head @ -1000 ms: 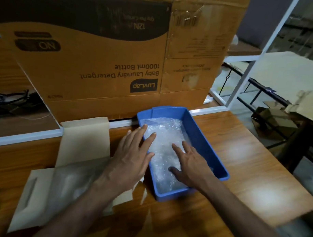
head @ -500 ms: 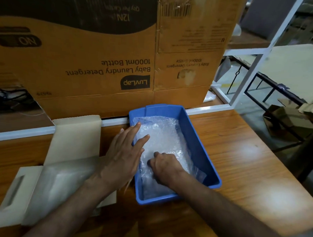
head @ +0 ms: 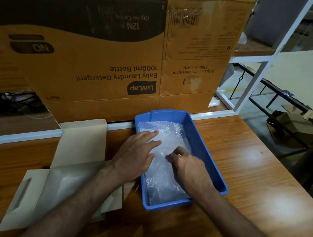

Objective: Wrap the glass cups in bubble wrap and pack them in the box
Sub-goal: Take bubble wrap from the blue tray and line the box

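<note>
A blue plastic tray [head: 201,137] sits on the wooden table and holds a pile of clear bubble wrap [head: 169,134]. My left hand [head: 138,153] lies across the tray's left rim with straight fingers flat on the wrap. Inside the tray, my right hand [head: 187,165] has its fingers curled down, pinching the wrap near the middle. To the left lies an open pale cardboard box [head: 80,145] with its flaps spread and something clear and pale inside. No bare glass cup is visible.
A large brown detergent carton [head: 104,54] stands right behind the tray and box. The wooden table [head: 256,175] runs out to the right. Beyond its right edge are a white metal frame [head: 271,56] and cardboard scraps on the floor.
My right hand went from lying flat on the bubble wrap to curling its fingers into it. My left hand stayed flat on the wrap. The view shifted slightly.
</note>
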